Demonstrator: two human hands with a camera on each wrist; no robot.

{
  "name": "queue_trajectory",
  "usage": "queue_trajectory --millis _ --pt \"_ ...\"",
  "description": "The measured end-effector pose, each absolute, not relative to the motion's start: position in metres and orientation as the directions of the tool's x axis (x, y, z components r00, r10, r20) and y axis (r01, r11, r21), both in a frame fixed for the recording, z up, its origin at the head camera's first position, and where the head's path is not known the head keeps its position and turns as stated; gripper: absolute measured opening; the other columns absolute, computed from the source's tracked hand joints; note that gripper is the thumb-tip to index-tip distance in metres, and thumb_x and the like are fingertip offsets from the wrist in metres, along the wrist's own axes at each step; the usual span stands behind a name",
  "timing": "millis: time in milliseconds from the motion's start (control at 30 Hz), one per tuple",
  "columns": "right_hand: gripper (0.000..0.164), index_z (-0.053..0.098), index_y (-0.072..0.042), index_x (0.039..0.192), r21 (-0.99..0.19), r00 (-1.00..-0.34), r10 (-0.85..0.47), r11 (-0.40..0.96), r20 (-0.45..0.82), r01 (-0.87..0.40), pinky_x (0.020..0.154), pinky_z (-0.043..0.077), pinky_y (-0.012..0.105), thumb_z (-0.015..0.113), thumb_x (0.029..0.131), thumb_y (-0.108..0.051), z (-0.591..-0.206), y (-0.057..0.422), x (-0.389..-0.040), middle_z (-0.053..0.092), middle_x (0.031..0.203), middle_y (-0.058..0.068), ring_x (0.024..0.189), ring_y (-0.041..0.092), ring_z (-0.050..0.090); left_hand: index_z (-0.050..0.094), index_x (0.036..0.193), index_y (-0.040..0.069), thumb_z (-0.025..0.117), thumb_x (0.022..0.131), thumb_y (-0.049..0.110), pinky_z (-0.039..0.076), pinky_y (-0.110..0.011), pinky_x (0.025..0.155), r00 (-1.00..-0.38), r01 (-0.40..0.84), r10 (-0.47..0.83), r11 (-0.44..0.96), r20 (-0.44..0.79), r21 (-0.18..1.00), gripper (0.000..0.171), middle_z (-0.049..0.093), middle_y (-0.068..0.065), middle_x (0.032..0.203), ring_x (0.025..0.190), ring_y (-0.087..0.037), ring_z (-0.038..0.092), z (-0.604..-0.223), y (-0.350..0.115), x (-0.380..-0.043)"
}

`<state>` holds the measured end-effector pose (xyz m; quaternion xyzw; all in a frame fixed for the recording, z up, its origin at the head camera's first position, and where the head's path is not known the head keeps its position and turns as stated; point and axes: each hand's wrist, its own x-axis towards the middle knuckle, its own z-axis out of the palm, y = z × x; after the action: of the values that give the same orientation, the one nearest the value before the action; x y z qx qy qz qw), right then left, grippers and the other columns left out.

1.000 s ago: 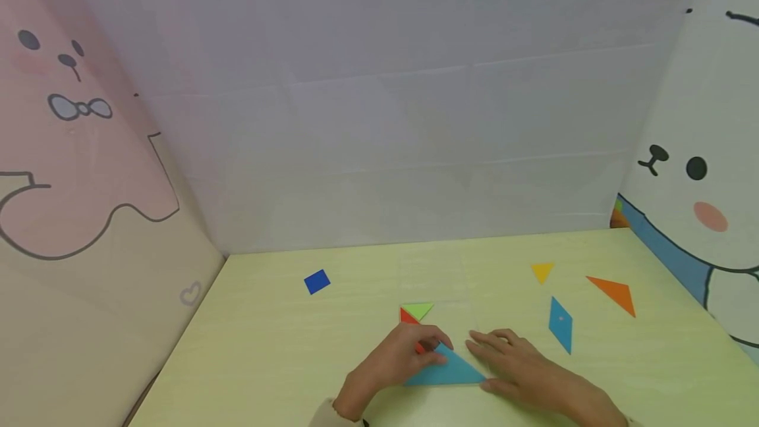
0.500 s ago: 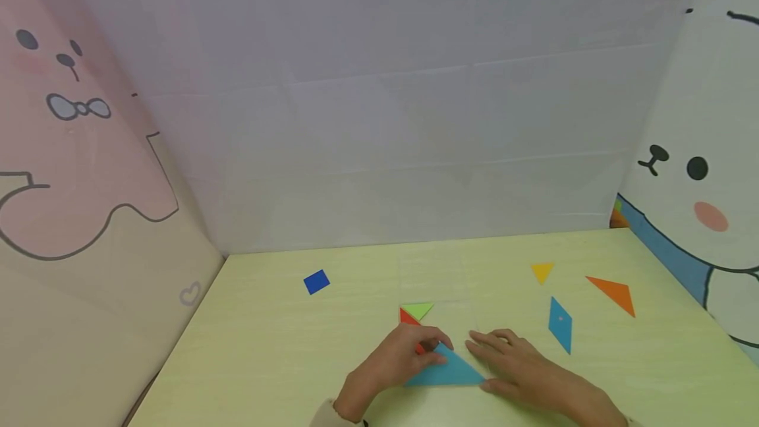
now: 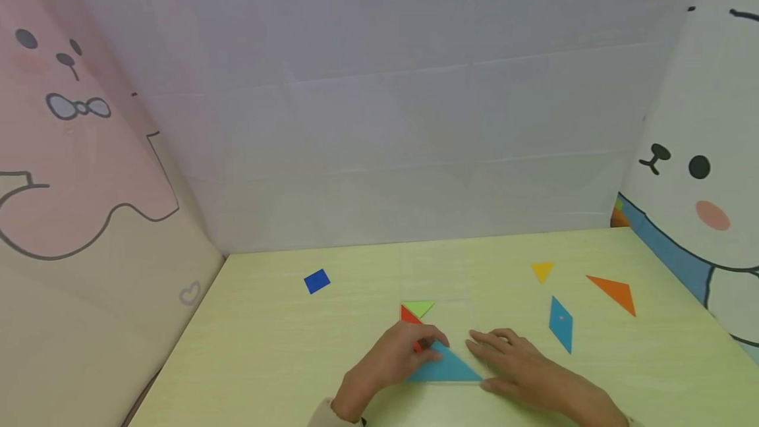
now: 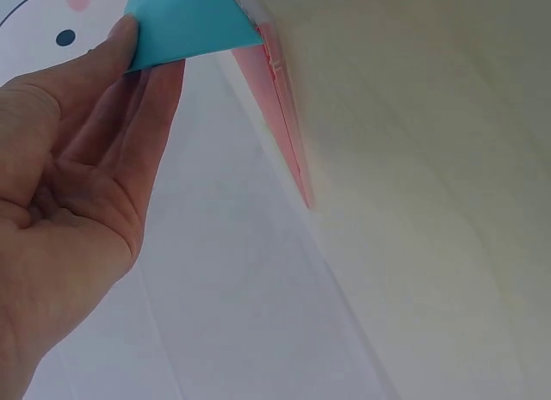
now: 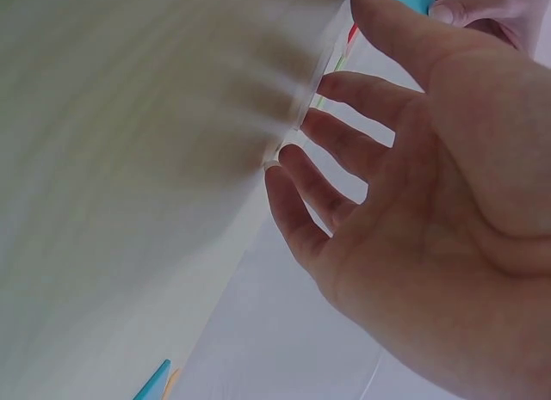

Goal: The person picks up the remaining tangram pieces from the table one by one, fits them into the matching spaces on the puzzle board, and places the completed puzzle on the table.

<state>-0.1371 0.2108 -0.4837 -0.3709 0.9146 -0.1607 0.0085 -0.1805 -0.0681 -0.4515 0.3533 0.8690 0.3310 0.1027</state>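
My left hand [image 3: 394, 354] pinches a large light-blue triangle [image 3: 447, 368] between thumb and fingers. In the left wrist view the thumb lies on one face of this blue triangle [image 4: 189, 26], fingers behind it. The triangle's long edge faces me. Just beyond it a red piece [image 3: 409, 315] shows partly, the rest covered by the left hand. A small light-green triangle [image 3: 420, 308] lies against the red piece. My right hand [image 3: 516, 364] has its fingers spread, fingertips at the table, and its thumb tip is right at the blue triangle's right corner.
Farther left lies a dark-blue square [image 3: 317, 281]. To the right are a small yellow triangle [image 3: 542, 272], a blue parallelogram [image 3: 561, 325] and an orange triangle [image 3: 613, 293]. Pale walls with cartoon animals border the light-yellow table [image 3: 249, 348] at the back and sides.
The light-blue triangle has shifted very slightly away from me, toward the red piece, with the left hand. My right hand has stayed in place.
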Motion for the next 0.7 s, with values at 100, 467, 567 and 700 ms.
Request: queue_trajectory --millis 100,467,567,700 --pt "0.062 0.049 -0.011 0.153 -0.301 -0.723 -0.682 0.671 0.105 -0.677 0.095 0.046 0.048 0.051 0.106 -0.049 -0.4841 0.2111 -0.1373 0.049 0.155 0.009 0.128 0.028 0.046 0.077 0.111 0.017 0.076 0.094 0.012 0.051 -0.017 0.081 -0.723 0.550 0.688 0.521 0.060 0.652 0.018 0.072 0.009 0.093 0.081 0.004 0.057 -0.4525 -0.0677 -0.1808" --pt "0.061 0.049 -0.010 0.153 -0.291 -0.714 -0.690 0.663 0.120 -0.690 0.094 0.046 0.047 0.053 0.105 -0.048 -0.4852 0.2118 -0.1374 0.049 0.154 0.008 0.128 0.028 0.046 0.076 0.113 0.015 0.075 0.095 0.012 0.051 -0.016 0.084 -0.702 0.563 0.707 0.475 0.087 0.677 0.018 0.074 0.006 0.096 0.084 0.005 0.060 -0.4565 -0.0670 -0.1808" --pt "0.060 0.050 -0.010 0.152 -0.275 -0.707 -0.692 0.658 0.143 -0.701 0.093 0.047 0.047 0.053 0.105 -0.047 -0.4855 0.2122 -0.1375 0.050 0.153 0.009 0.127 0.028 0.047 0.076 0.112 0.015 0.075 0.094 0.012 0.051 -0.015 0.083 -0.706 0.559 0.703 0.479 0.085 0.677 0.018 0.074 0.007 0.096 0.083 0.005 0.060 -0.4569 -0.0669 -0.1815" --pt "0.060 0.051 -0.009 0.152 -0.266 -0.702 -0.694 0.655 0.157 -0.707 0.093 0.047 0.047 0.054 0.105 -0.047 -0.4856 0.2125 -0.1372 0.051 0.153 0.009 0.127 0.028 0.047 0.076 0.112 0.015 0.075 0.094 0.012 0.051 -0.015 0.083 -0.707 0.555 0.703 0.479 0.081 0.680 0.018 0.074 0.006 0.097 0.083 0.005 0.059 -0.4563 -0.0670 -0.1821"
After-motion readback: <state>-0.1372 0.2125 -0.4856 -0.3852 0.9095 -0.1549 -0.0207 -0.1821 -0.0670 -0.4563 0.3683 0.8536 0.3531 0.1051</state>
